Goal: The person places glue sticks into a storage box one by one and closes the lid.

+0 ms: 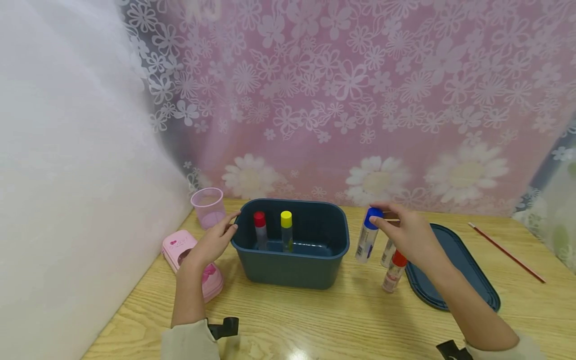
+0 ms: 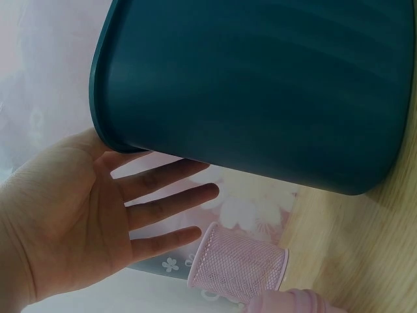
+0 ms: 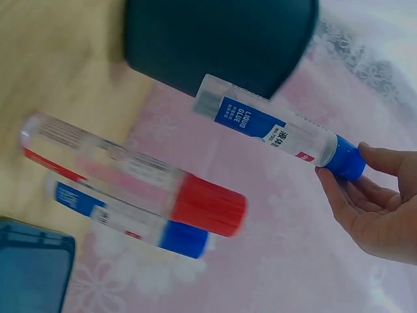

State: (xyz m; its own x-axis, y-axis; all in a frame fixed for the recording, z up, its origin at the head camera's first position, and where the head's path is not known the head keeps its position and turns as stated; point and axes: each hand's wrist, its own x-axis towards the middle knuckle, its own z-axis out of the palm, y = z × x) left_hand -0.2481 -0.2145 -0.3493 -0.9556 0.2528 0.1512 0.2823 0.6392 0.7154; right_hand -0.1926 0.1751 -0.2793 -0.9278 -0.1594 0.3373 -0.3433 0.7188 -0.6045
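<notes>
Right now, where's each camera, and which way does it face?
On head, facing forward and down at the dark teal plastic bin; both arms show.
On left wrist, facing the bin's outer wall; left fingers show.
On right wrist, facing the held blue-capped clear plastic bottle; right fingers show.
Both wrist views show the bin.

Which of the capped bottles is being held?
The blue-capped bottle pinched by the right hand; the second blue-capped bottle stands on the table, and no other bottle is gripped.

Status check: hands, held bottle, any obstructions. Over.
Right hand pinches blue-capped, clear plastic glue bottle by its cap. Left hand touches rim of dark teal, rounded-rectangular plastic bin. Nothing visible between bottle and bin.
</notes>
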